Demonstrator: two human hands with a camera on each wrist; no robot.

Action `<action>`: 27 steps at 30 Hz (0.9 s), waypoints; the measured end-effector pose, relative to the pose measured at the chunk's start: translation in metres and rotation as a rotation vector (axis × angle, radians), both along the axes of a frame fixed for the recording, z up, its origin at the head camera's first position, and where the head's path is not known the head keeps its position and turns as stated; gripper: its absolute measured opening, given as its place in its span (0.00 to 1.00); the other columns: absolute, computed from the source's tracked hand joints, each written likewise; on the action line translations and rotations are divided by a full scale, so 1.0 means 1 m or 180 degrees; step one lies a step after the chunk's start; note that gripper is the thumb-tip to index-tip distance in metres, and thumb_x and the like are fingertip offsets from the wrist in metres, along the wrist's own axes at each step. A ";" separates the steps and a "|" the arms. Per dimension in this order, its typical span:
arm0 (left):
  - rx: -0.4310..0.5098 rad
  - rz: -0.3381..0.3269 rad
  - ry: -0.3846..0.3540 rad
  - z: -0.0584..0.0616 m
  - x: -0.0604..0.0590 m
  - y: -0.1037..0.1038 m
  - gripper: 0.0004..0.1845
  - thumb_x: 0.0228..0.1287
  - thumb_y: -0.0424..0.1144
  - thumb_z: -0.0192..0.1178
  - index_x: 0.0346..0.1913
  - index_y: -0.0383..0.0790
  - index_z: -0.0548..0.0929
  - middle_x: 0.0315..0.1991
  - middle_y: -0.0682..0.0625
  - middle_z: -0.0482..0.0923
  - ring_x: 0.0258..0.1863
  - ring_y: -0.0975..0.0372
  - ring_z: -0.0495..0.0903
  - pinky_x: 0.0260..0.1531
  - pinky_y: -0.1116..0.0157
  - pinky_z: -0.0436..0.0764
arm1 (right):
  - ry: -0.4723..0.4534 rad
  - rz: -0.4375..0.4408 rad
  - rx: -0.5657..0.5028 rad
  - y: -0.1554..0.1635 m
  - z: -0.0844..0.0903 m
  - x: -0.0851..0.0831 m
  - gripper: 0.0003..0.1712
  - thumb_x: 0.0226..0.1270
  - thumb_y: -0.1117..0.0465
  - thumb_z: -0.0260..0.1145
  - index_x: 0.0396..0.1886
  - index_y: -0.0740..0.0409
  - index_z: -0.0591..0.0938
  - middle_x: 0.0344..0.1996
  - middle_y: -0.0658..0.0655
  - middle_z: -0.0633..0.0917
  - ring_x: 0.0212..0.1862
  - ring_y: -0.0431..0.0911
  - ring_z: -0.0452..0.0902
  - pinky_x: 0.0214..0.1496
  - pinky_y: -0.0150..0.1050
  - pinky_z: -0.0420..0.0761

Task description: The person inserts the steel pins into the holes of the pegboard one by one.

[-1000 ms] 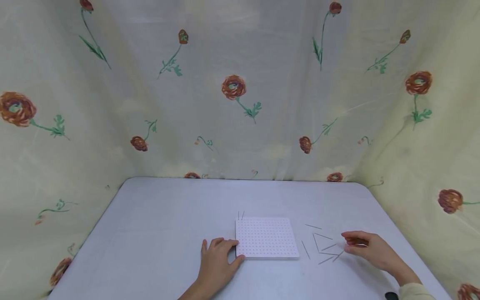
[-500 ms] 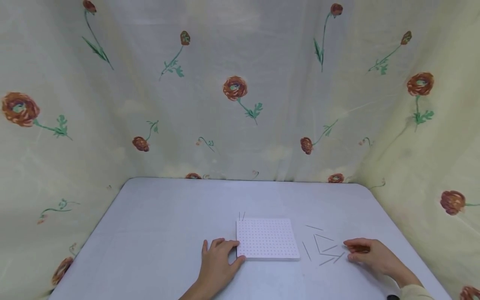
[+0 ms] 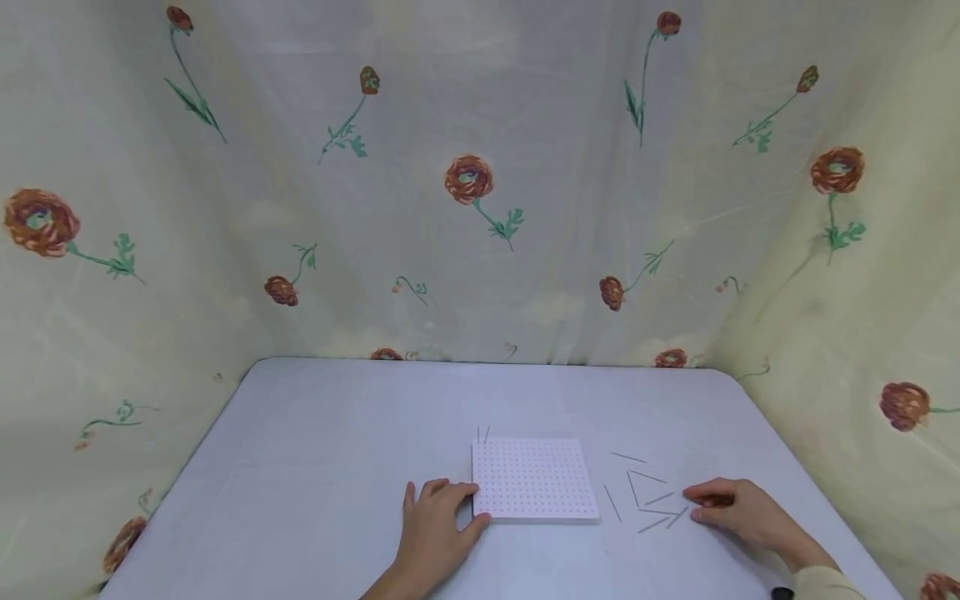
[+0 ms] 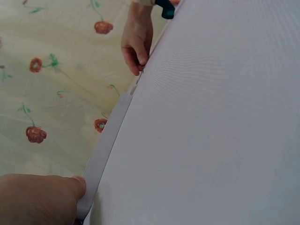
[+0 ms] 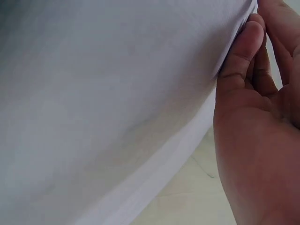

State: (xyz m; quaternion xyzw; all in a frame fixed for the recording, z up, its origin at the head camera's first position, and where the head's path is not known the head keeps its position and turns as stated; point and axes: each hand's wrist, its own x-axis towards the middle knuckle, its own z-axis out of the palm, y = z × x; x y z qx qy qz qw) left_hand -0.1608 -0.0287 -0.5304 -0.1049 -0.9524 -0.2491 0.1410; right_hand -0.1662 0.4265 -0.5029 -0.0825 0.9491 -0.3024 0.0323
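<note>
A white board with rows of small holes (image 3: 534,482) lies on the white table. My left hand (image 3: 435,527) holds its left side, a finger on the left edge and the thumb at the near left corner. In the left wrist view, the thumb (image 4: 77,186) presses the board's side (image 4: 105,145). Two thin metal pins (image 3: 487,434) stand up at the far left corner. My right hand (image 3: 742,512) is low over the table at the right, thumb and forefinger slightly apart, fingertips right by the end of a loose pin (image 3: 677,517).
Several more thin pins (image 3: 636,489) lie scattered between the board and my right hand, some crossing or touching. A flower-patterned curtain (image 3: 480,275) hangs behind the table (image 3: 337,450) and at both sides.
My right hand has come down a little toward the table by the loose pins, its fingertips drawing closer together. The left hand stays on the board.
</note>
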 end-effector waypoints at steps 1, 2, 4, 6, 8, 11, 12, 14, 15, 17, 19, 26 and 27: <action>-0.0001 -0.0001 0.0001 0.000 0.000 0.000 0.23 0.49 0.60 0.67 0.48 0.56 0.83 0.47 0.57 0.84 0.56 0.54 0.74 0.60 0.31 0.52 | -0.0018 -0.0039 0.0021 0.000 0.000 -0.001 0.21 0.53 0.51 0.72 0.45 0.58 0.85 0.35 0.50 0.86 0.33 0.25 0.72 0.36 0.26 0.74; -0.0003 -0.0003 0.0001 0.001 0.000 0.000 0.23 0.49 0.60 0.67 0.48 0.56 0.83 0.47 0.57 0.84 0.56 0.54 0.74 0.60 0.31 0.52 | -0.0016 -0.0057 0.0057 -0.001 0.000 -0.002 0.21 0.53 0.51 0.72 0.45 0.57 0.85 0.35 0.50 0.86 0.33 0.25 0.72 0.36 0.26 0.74; 0.0004 -0.0006 -0.0005 0.001 -0.001 0.000 0.23 0.49 0.59 0.67 0.48 0.56 0.82 0.47 0.57 0.84 0.56 0.54 0.74 0.61 0.31 0.52 | -0.0040 -0.0123 0.0164 -0.001 0.001 -0.003 0.20 0.53 0.49 0.72 0.43 0.54 0.86 0.35 0.48 0.86 0.34 0.27 0.73 0.37 0.27 0.74; 0.0017 -0.0008 -0.0010 0.002 -0.001 0.000 0.22 0.50 0.59 0.67 0.48 0.56 0.82 0.47 0.57 0.84 0.56 0.54 0.73 0.61 0.31 0.51 | -0.0065 -0.0197 0.0278 -0.001 0.001 -0.005 0.18 0.52 0.47 0.72 0.42 0.50 0.87 0.36 0.47 0.87 0.37 0.30 0.76 0.39 0.28 0.75; 0.0027 -0.0004 -0.0024 0.002 -0.002 0.000 0.22 0.50 0.59 0.67 0.48 0.56 0.82 0.47 0.57 0.84 0.56 0.54 0.73 0.61 0.31 0.51 | -0.0058 -0.0239 0.0392 -0.001 0.001 -0.007 0.17 0.51 0.46 0.72 0.39 0.46 0.87 0.37 0.46 0.87 0.40 0.33 0.78 0.41 0.30 0.76; 0.0034 -0.0004 -0.0073 0.002 -0.002 0.001 0.23 0.50 0.59 0.67 0.48 0.56 0.82 0.47 0.57 0.84 0.56 0.54 0.73 0.61 0.31 0.50 | -0.0007 -0.0233 0.0440 -0.001 0.001 -0.007 0.14 0.50 0.46 0.73 0.36 0.44 0.88 0.36 0.45 0.88 0.41 0.35 0.79 0.43 0.31 0.76; 0.0029 0.0000 -0.0098 0.002 -0.003 0.001 0.23 0.50 0.59 0.67 0.48 0.56 0.82 0.47 0.57 0.84 0.56 0.54 0.73 0.61 0.31 0.50 | 0.0030 -0.0199 0.0441 -0.001 0.000 -0.007 0.14 0.50 0.46 0.73 0.35 0.44 0.88 0.35 0.45 0.88 0.40 0.34 0.79 0.43 0.31 0.76; 0.0025 0.0016 -0.0144 0.002 -0.003 0.002 0.23 0.49 0.59 0.67 0.48 0.55 0.83 0.47 0.57 0.84 0.56 0.53 0.73 0.61 0.31 0.50 | 0.0092 -0.0163 0.0435 -0.001 -0.001 -0.007 0.13 0.49 0.45 0.73 0.33 0.43 0.89 0.33 0.43 0.88 0.39 0.31 0.79 0.42 0.30 0.76; 0.0020 0.0024 -0.0164 0.001 -0.003 0.002 0.23 0.49 0.60 0.67 0.48 0.55 0.83 0.47 0.58 0.84 0.56 0.54 0.73 0.61 0.31 0.49 | 0.0113 -0.0148 0.0419 -0.001 -0.002 -0.007 0.12 0.49 0.45 0.73 0.33 0.43 0.89 0.32 0.42 0.88 0.38 0.29 0.78 0.41 0.29 0.76; 0.0021 0.0041 -0.0189 0.001 -0.002 0.002 0.23 0.49 0.59 0.67 0.48 0.55 0.83 0.47 0.58 0.84 0.56 0.54 0.73 0.61 0.31 0.49 | 0.0152 -0.0122 0.0407 0.000 -0.003 -0.007 0.11 0.49 0.45 0.73 0.31 0.42 0.89 0.31 0.40 0.88 0.37 0.27 0.77 0.41 0.28 0.76; 0.0019 0.0059 -0.0207 0.001 -0.001 0.003 0.23 0.49 0.59 0.67 0.47 0.55 0.83 0.47 0.58 0.84 0.56 0.54 0.73 0.61 0.31 0.49 | 0.0148 -0.0122 0.0379 0.000 -0.004 -0.007 0.10 0.49 0.45 0.73 0.30 0.41 0.88 0.30 0.40 0.87 0.36 0.25 0.76 0.40 0.27 0.75; 0.0037 0.0052 -0.0249 0.004 0.000 0.003 0.22 0.50 0.59 0.67 0.47 0.54 0.83 0.47 0.57 0.84 0.57 0.53 0.73 0.61 0.30 0.49 | 0.0108 -0.0118 0.0427 -0.002 -0.003 -0.005 0.06 0.51 0.46 0.72 0.27 0.39 0.87 0.28 0.39 0.86 0.33 0.25 0.74 0.36 0.27 0.75; 0.0038 0.0052 -0.0250 0.005 0.000 0.002 0.22 0.50 0.59 0.67 0.48 0.54 0.83 0.47 0.57 0.84 0.57 0.53 0.73 0.61 0.30 0.49 | 0.0111 -0.0133 0.0437 -0.003 -0.003 -0.005 0.06 0.51 0.46 0.72 0.27 0.39 0.87 0.28 0.39 0.86 0.33 0.25 0.74 0.36 0.27 0.75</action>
